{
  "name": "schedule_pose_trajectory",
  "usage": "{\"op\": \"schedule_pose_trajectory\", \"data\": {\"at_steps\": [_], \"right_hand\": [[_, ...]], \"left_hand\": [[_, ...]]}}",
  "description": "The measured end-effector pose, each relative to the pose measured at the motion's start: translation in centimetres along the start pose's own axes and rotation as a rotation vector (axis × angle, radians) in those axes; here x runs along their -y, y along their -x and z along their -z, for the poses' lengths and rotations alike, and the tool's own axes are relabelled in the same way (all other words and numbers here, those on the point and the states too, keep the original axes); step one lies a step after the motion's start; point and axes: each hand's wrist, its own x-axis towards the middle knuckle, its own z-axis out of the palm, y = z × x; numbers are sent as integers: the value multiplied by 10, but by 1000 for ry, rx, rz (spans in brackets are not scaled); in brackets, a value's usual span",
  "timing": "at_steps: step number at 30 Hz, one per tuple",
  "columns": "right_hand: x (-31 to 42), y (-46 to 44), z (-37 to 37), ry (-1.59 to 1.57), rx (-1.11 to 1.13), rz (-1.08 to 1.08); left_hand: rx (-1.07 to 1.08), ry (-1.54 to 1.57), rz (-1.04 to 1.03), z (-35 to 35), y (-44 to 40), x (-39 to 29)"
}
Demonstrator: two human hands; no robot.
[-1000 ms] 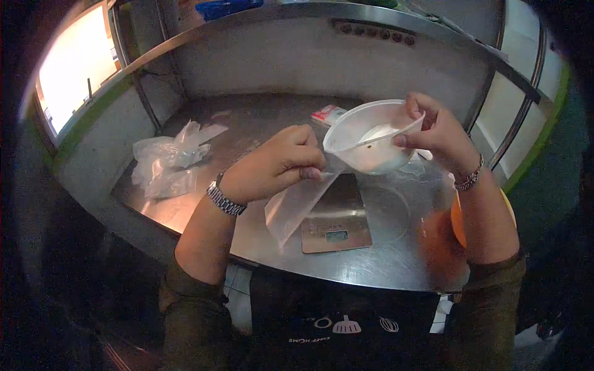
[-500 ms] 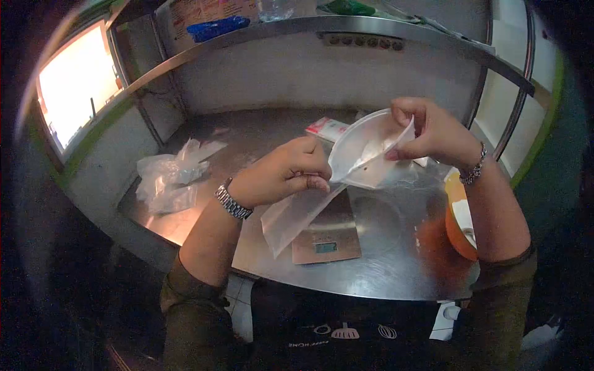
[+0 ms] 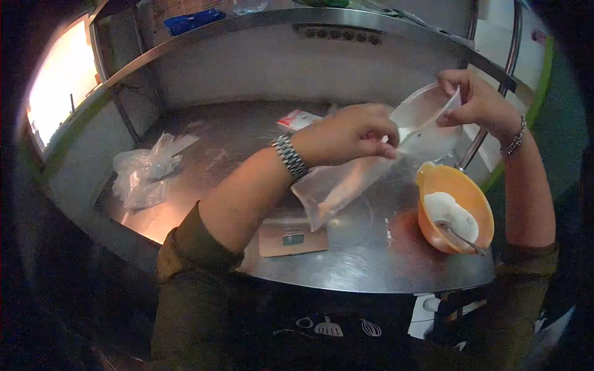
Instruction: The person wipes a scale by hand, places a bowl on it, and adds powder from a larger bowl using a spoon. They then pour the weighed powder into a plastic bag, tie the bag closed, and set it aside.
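A translucent plastic bag (image 3: 342,188) hangs slanted in the air above the table, its lower end over the scale. My left hand (image 3: 365,133) pinches it near the upper part, fingers closed. My right hand (image 3: 479,105) is higher and to the right, with thumb and fingers closed on the edge of the same whitish plastic. Between both hands is a white curved rim (image 3: 413,102); I cannot tell whether it is the bag's spread mouth or a separate bowl. Below the bag lies a kitchen scale (image 3: 266,240) with a lit display.
An orange bowl (image 3: 484,201) holding white powder and a spoon (image 3: 461,236) stands at the right. Crumpled clear bags (image 3: 142,176) lie on the left of the metal table (image 3: 346,269). A red-and-white packet (image 3: 297,119) lies behind my left hand; a shelf (image 3: 247,29) crosses above.
Both hands have moved right and slightly up with the plastic bag. The view has shifted, and the orange bowl now shows fully beside my right forearm.
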Motion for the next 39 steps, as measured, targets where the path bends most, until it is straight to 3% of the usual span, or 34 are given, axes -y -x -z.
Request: {"op": "schedule_pose_trajectory", "data": {"at_steps": [2, 3, 9, 22, 27, 39], "right_hand": [[-1, 13, 19, 112, -5, -41], [-7, 17, 26, 6, 13, -95], [-14, 39, 54, 36, 63, -197], [-11, 39, 61, 147, 84, -165], [-7, 32, 55, 184, 59, -252], [-12, 24, 57, 291, 94, -83]], "left_hand": [[1, 47, -18, -15, -24, 8], [7, 86, -25, -21, -35, 8], [-27, 145, -79, -50, -74, 11], [-19, 99, -28, -56, -78, 11], [-12, 37, -11, -56, -77, 13], [-18, 134, -23, -53, -70, 18]]}}
